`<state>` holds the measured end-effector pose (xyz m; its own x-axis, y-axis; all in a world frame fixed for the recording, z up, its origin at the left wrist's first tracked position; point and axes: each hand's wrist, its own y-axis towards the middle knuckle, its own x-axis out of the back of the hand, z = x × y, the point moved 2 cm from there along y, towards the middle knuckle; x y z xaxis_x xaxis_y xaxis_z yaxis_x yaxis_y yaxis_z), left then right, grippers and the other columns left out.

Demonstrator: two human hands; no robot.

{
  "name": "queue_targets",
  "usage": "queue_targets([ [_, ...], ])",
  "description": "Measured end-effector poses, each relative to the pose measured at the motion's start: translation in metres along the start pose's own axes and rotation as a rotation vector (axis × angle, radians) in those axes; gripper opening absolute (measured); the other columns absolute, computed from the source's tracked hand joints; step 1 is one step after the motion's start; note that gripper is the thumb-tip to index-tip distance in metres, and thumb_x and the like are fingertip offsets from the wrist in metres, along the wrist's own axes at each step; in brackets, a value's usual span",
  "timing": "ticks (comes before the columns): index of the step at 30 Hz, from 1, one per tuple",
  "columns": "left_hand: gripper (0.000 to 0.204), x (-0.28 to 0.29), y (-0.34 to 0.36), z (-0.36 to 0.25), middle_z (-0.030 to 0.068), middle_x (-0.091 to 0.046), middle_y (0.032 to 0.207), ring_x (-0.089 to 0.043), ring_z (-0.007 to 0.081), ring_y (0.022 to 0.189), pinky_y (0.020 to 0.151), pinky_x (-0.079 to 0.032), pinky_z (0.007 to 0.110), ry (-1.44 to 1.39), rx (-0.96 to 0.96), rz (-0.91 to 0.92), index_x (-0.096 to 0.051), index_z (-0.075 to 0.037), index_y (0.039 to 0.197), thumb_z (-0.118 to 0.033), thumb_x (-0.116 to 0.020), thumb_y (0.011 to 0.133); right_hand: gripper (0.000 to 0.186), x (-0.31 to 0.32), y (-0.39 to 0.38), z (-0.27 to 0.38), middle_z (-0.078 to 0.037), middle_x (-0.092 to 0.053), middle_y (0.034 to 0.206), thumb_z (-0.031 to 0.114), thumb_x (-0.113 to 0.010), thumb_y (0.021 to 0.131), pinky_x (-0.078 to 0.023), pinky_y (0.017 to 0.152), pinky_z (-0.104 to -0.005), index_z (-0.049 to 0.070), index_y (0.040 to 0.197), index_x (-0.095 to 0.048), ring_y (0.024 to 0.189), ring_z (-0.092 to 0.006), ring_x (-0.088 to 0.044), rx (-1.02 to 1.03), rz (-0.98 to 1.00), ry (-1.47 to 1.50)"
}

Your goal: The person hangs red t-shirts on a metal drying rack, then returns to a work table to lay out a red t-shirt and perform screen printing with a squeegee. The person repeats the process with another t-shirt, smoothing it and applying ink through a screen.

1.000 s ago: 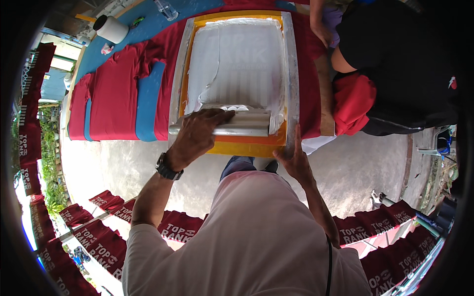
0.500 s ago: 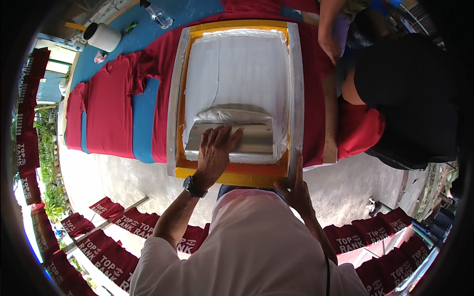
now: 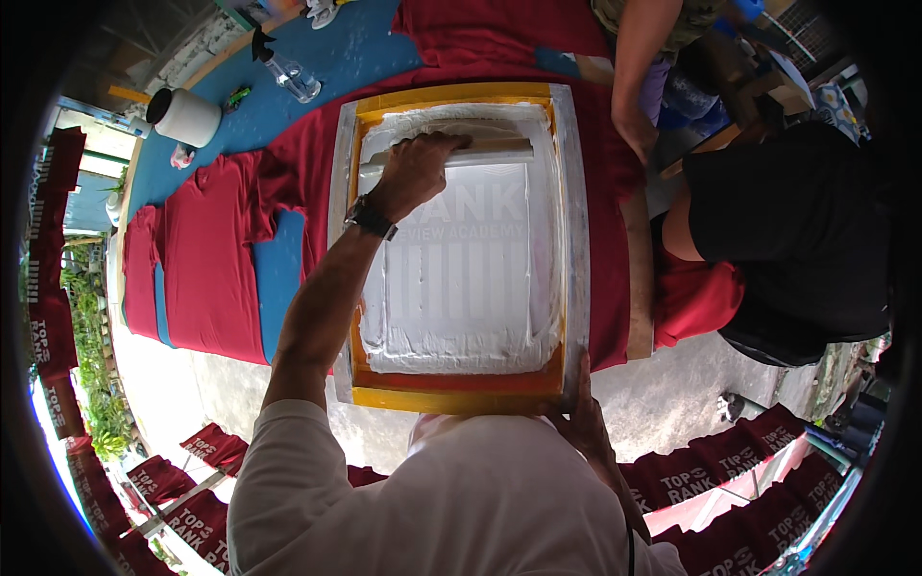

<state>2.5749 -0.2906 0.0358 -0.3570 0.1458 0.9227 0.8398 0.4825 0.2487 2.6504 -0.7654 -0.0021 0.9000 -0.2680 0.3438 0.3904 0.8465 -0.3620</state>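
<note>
A screen printing frame [image 3: 461,399] with grey and yellow edges lies over a dark red shirt [image 3: 612,278]. White ink coats its mesh [image 3: 461,336], through which pale letters and stripes show in the middle. My left hand [image 3: 420,176] is closed round a metal squeegee [image 3: 495,155], which stands across the far part of the mesh; its lower edge is partly hidden. At the near right corner, my right hand [image 3: 582,425] grips the frame's edge, its fingers along the outer side.
More red shirts [image 3: 213,254] lie on the blue table [image 3: 279,259] to the left. A white jar [image 3: 188,117] and a spray bottle [image 3: 291,77] stand at the far left. Another person's hand [image 3: 634,132] rests by the frame's right side. Printed red shirts [image 3: 687,480] hang behind me.
My left hand has pushed the squeegee from the near end of the mesh to the far end, uncovering the letters and stripes. My right hand stays at the corner.
</note>
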Motion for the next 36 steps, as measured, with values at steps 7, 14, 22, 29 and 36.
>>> queue_targets([
  [7,0.063,0.025,0.036,0.033,0.018,-0.075,0.116,-0.073,0.0335,0.105,0.091,-0.059,0.048,0.064,0.069,0.19,-0.067,-0.024,0.14,0.001,-0.057,0.084,0.117,0.002,0.0,-0.004,-0.033,-0.062,0.137,0.027,-0.086,0.087,-0.059,0.097,-0.0478,0.0,0.166,-0.004,0.119,-0.0458,-0.067,0.001,0.007,-0.032],
  [14,0.065,-0.016,0.045,0.054,0.0159,-0.072,0.125,-0.071,0.0328,0.111,0.098,-0.056,0.048,0.038,-0.058,0.178,-0.065,-0.017,0.14,0.007,-0.06,0.081,0.116,-0.001,-0.001,-0.001,-0.033,-0.061,0.139,0.026,-0.085,0.088,-0.059,0.099,-0.0498,0.002,0.166,-0.002,0.121,-0.0463,-0.066,0.036,0.003,-0.067],
  [22,0.067,-0.019,-0.037,-0.009,0.0141,-0.069,0.13,-0.066,0.0315,0.118,0.107,-0.054,0.048,0.045,-0.064,0.205,-0.061,-0.015,0.143,0.011,-0.065,0.081,0.113,0.0,-0.001,-0.002,-0.033,-0.052,0.15,0.031,-0.081,0.091,-0.057,0.102,-0.0515,0.002,0.166,-0.001,0.126,-0.048,-0.062,0.127,-0.02,-0.087],
  [29,0.061,-0.003,-0.174,-0.11,0.0093,-0.063,0.119,-0.062,0.0303,0.113,0.095,-0.048,0.05,0.033,-0.036,0.074,-0.059,-0.016,0.141,0.008,-0.063,0.085,0.111,-0.001,-0.003,-0.008,-0.036,-0.046,0.153,0.027,-0.078,0.092,-0.047,0.113,-0.0543,0.006,0.167,0.0,0.134,-0.0522,-0.054,0.121,-0.005,-0.07],
  [36,0.065,0.005,-0.259,-0.185,0.0148,-0.061,0.127,-0.057,0.0309,0.122,0.102,-0.041,0.049,-0.038,0.101,0.096,-0.059,-0.014,0.145,0.009,-0.058,0.084,0.11,-0.002,-0.002,-0.011,-0.035,-0.047,0.152,0.022,-0.078,0.093,-0.051,0.109,-0.0539,0.009,0.168,0.002,0.131,-0.0496,-0.059,0.249,-0.04,-0.078],
])
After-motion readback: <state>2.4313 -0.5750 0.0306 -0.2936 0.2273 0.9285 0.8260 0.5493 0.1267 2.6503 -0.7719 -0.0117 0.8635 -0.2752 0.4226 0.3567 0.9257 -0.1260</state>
